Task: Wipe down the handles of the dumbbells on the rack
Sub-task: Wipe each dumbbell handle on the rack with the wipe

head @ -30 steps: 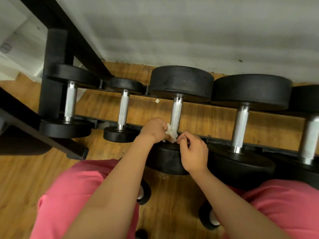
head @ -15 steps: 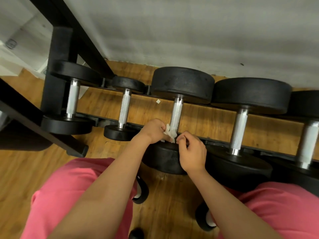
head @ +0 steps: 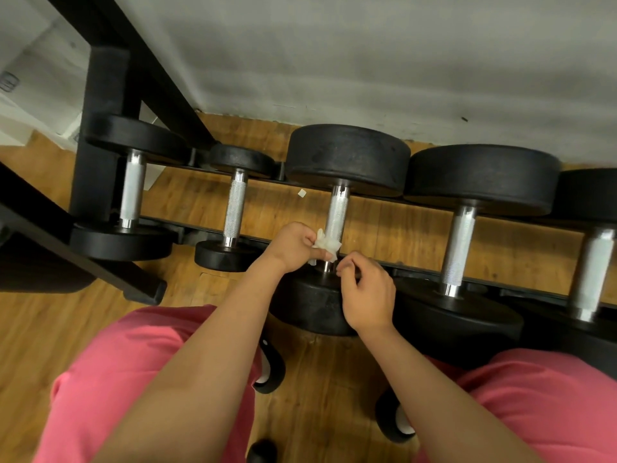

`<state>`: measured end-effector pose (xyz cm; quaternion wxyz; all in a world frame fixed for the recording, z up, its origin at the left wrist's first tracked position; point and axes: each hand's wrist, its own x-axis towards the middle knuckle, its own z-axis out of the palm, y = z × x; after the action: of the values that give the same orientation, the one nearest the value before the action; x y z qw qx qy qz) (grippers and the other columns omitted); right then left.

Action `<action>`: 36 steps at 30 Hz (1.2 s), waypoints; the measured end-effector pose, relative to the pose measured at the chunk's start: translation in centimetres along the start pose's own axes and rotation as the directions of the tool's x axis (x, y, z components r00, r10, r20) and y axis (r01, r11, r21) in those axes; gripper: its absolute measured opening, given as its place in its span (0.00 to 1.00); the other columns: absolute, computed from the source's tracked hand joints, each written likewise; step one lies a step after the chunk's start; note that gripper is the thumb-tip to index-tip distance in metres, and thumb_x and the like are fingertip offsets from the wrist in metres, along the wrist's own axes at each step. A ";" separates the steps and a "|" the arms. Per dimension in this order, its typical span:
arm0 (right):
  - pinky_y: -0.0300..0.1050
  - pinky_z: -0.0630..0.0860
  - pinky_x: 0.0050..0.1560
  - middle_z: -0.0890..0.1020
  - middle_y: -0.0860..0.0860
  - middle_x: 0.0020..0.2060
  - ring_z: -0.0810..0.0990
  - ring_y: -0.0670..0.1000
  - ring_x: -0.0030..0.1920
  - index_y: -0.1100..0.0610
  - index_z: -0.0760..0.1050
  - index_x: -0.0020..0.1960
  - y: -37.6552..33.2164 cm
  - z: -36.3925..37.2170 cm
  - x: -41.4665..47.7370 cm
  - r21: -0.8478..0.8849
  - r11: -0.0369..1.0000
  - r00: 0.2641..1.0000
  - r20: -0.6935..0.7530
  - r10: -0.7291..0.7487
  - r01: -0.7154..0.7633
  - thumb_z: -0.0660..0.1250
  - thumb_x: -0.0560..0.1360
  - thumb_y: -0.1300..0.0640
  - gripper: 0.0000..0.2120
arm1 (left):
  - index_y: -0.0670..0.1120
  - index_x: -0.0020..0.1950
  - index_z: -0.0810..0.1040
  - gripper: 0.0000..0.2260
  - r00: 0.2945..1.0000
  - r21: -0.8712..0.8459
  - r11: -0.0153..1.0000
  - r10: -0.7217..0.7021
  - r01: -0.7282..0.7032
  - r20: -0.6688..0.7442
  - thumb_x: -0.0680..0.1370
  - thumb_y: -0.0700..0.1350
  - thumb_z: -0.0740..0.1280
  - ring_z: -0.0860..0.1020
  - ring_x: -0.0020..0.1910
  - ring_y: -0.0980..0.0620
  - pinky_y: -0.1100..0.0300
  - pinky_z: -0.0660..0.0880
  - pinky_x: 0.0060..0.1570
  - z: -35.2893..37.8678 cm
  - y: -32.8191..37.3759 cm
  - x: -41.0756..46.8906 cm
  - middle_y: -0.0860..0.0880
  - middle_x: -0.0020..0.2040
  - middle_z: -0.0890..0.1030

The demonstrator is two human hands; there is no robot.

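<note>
You've got 5 dumbbells on the rack, so 5 handles, plus 1 white wipe. Your left grip is clenched on the wipe, against the near end of the 3rd handle. Right grip is just beside it, fingers curled; can't tell if it's pinching anything. 2 dumbbells sit left of the grips, 2 right. The far-right one is cut off by the frame edge.

No legible text, number or brand appears. The black ends of the dumbbells show no readable weight marking. A small dark mark on the pale surface at far left is too blurred to read; the pale square scrap by the rack rail is blank.
</note>
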<state>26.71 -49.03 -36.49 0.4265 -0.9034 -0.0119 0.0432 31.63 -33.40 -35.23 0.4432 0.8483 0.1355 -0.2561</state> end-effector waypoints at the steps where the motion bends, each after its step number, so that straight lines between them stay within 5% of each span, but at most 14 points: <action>1: 0.42 0.69 0.37 0.79 0.46 0.35 0.76 0.46 0.38 0.53 0.78 0.41 0.0 0.0 0.0 0.000 1.000 1.000 0.002 0.002 -0.002 0.57 0.76 0.54 0.12 | 0.40 0.36 0.75 0.13 1.000 -0.017 1.000 0.001 -0.002 -0.013 0.72 0.45 0.75 0.69 0.32 0.53 0.62 0.66 0.35 0.0 -0.1 0.0 0.46 0.33 0.71; 5: 0.43 0.70 0.39 0.79 0.46 0.35 0.76 0.46 0.39 0.54 0.78 0.41 -0.1 -0.1 0.0 -0.010 1.000 1.000 0.011 0.011 -0.011 0.59 0.78 0.56 0.11 | 0.32 0.46 0.79 0.15 0.993 -0.124 0.992 0.003 -0.017 -0.117 0.75 0.45 0.72 0.76 0.43 0.46 0.55 0.72 0.47 0.2 0.1 0.5 0.34 0.46 0.80; 10: 0.44 0.72 0.38 0.79 0.45 0.35 0.76 0.46 0.38 0.53 0.77 0.40 -0.3 -0.1 0.1 -0.002 1.000 1.000 0.003 0.018 -0.018 0.53 0.75 0.50 0.15 | 0.44 0.41 0.80 0.07 0.958 -0.168 0.983 0.023 -0.073 -0.286 0.75 0.47 0.72 0.76 0.37 0.59 0.69 0.69 0.37 0.9 2.1 1.7 0.51 0.38 0.80; 18: 0.47 0.74 0.40 0.79 0.46 0.36 0.76 0.46 0.40 0.53 0.77 0.41 -0.2 0.0 0.1 0.017 1.000 1.000 0.003 0.024 -0.024 0.52 0.74 0.50 0.16 | 0.39 0.43 0.82 0.12 0.866 -0.319 0.939 -0.050 -0.129 -0.497 0.73 0.48 0.75 0.79 0.38 0.57 0.70 0.71 0.37 1.2 4.5 4.0 0.47 0.40 0.83; 22: 0.46 0.74 0.40 0.80 0.46 0.36 0.76 0.46 0.40 0.53 0.77 0.41 0.0 0.0 0.1 0.010 1.000 1.000 0.008 0.013 -0.013 0.50 0.74 0.47 0.19 | 0.40 0.45 0.83 0.13 0.877 -0.317 0.941 -0.051 -0.118 -0.477 0.72 0.49 0.76 0.80 0.43 0.57 0.67 0.73 0.43 0.9 4.7 4.1 0.50 0.43 0.84; 26: 0.47 0.75 0.40 0.79 0.46 0.36 0.76 0.47 0.40 0.54 0.77 0.41 0.0 -0.1 0.0 0.007 1.000 1.000 0.013 0.011 -0.011 0.51 0.75 0.48 0.17 | 0.41 0.53 0.82 0.13 0.913 -0.129 0.989 0.016 -0.075 -0.407 0.74 0.48 0.74 0.78 0.46 0.55 0.68 0.71 0.41 0.1 4.4 3.4 0.51 0.47 0.81; 31: 0.48 0.74 0.41 0.79 0.48 0.36 0.76 0.47 0.39 0.55 0.77 0.41 0.0 -0.2 0.0 -0.010 1.000 1.000 0.028 0.014 -0.014 0.60 0.78 0.58 0.10 | 0.39 0.41 0.80 0.12 0.962 0.023 1.000 0.010 -0.003 -0.271 0.73 0.48 0.75 0.79 0.42 0.52 0.64 0.73 0.39 0.2 2.8 1.5 0.45 0.44 0.83; 36: 0.46 0.73 0.42 0.80 0.48 0.38 0.77 0.47 0.41 0.55 0.78 0.42 -0.5 -0.6 -0.2 0.000 0.999 0.999 0.035 0.038 -0.038 0.58 0.79 0.59 0.12 | 0.46 0.35 0.74 0.14 0.990 0.122 0.987 -0.091 0.103 -0.105 0.71 0.50 0.77 0.73 0.35 0.54 0.62 0.66 0.33 0.9 1.3 -0.1 0.51 0.34 0.74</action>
<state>26.58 -49.15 -35.75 0.4255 -0.9025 -0.0020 0.0669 31.84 -34.88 -34.70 0.3679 0.8789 0.1818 -0.2433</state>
